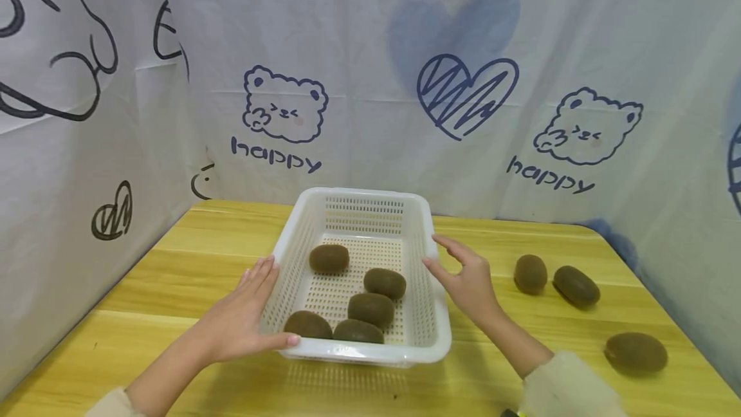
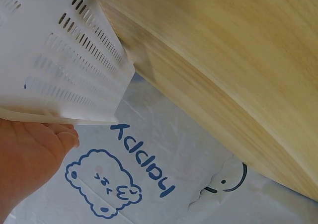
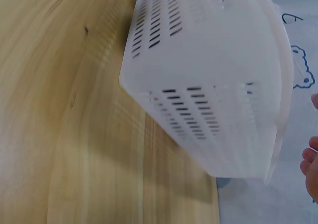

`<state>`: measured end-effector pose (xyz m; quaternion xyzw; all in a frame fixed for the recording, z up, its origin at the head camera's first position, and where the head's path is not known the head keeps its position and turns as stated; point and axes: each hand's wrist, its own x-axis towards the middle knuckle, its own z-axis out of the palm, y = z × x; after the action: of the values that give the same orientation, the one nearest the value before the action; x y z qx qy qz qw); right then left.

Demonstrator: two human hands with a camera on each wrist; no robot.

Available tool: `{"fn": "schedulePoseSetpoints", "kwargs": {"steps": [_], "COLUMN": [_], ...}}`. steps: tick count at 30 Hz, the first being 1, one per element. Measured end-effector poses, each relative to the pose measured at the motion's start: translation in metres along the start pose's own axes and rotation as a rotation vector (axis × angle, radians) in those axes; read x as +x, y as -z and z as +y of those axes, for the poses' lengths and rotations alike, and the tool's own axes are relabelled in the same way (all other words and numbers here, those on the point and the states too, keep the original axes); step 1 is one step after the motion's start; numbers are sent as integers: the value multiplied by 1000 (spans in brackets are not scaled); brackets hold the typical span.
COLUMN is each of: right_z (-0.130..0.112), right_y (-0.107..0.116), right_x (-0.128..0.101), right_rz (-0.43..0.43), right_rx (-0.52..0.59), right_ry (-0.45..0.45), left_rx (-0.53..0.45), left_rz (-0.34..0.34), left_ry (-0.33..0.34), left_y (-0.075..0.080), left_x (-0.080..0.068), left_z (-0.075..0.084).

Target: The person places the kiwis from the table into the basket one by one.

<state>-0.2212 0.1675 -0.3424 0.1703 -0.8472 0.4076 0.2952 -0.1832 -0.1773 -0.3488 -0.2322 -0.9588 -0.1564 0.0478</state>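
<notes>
A white perforated plastic basket (image 1: 359, 352) stands on the wooden table, with several brown kiwifruits inside. One kiwifruit (image 1: 329, 259) lies toward the back left; another kiwifruit (image 1: 371, 310) is in the group nearer the front. My left hand (image 1: 240, 324) rests on the basket's left rim, fingers extended along it and thumb reaching over the front-left corner. In the left wrist view, the left fingers (image 2: 67, 134) are at the rim. At the right rim is my right hand (image 1: 471, 285), thumb and index finger spread apart. The right wrist view catches only its fingertips (image 3: 309, 157), beside the rim.
Three loose kiwifruits lie on the table (image 1: 492, 365) to the right: an upright-looking kiwifruit (image 1: 530, 274), a darker kiwifruit (image 1: 576, 286) next to it, and a kiwifruit (image 1: 635, 352) nearer the front. A printed cloth (image 1: 370, 134) hangs behind and at both sides.
</notes>
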Motion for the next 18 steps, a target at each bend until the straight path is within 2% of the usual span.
{"fn": "schedulePoseSetpoints", "kwargs": {"steps": [14, 18], "right_z": [37, 49], "right_y": [16, 18], "right_x": [-16, -19], "right_rz": [110, 163], "right_rx": [-37, -66], "right_ry": [-163, -181], "left_rx": [-3, -2], "left_rz": [-6, -6], "left_ry": [-2, -1], "left_y": [0, 0], "left_x": [1, 1], "left_z": [1, 1]}}
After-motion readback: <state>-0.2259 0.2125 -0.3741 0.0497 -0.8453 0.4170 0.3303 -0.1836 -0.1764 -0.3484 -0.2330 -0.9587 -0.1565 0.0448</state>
